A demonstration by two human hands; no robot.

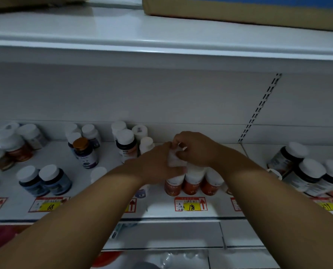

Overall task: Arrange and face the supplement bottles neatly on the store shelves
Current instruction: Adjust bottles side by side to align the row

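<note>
Well left of the grip, two blue bottles (44, 180) stand side by side at the shelf (107, 208) front, with a gold-capped bottle (85, 152) behind them. Centrally, the left hand (158, 165) and right hand (194, 148) meet, both pinching a small white object (174, 159), too blurred to identify. Directly beneath the hands sit three orange bottles (191, 183) in a row above a price tag (191, 204) marked 198. Farther right, dark white-capped bottles (309, 175) cluster together.

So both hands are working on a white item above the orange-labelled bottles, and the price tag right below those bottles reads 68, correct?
Not quite. Both hands, left hand and right hand, do hold a white item above the orange-labelled bottles, but the head view shows the price tag below them reads 198, not 68.
</note>
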